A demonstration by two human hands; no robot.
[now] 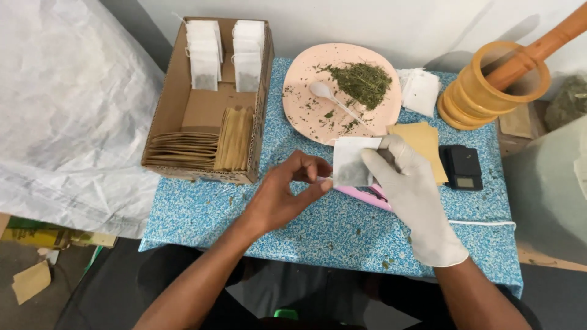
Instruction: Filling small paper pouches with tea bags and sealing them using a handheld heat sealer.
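Observation:
My right hand (pixel 411 189), in a white glove, holds a small white filter tea bag (pixel 350 160) upright by its right edge above the blue speckled table (pixel 202 214). My bare left hand (pixel 286 194) pinches the bag's lower left corner with thumb and fingers. Dark herb shows through the bag's lower part. Behind it lies a pink plate (pixel 306 98) with a pile of dried green herb (pixel 362 80) and a white plastic spoon (pixel 333 99).
A cardboard box (pixel 202 110) at left holds white tea bags and stacks of brown envelopes. Brown envelopes (pixel 422 143), a small black scale (pixel 461 166), empty white bags (pixel 420 90) and a wooden mortar with pestle (pixel 498 82) sit at right. A pink object (pixel 367 197) lies under my hands.

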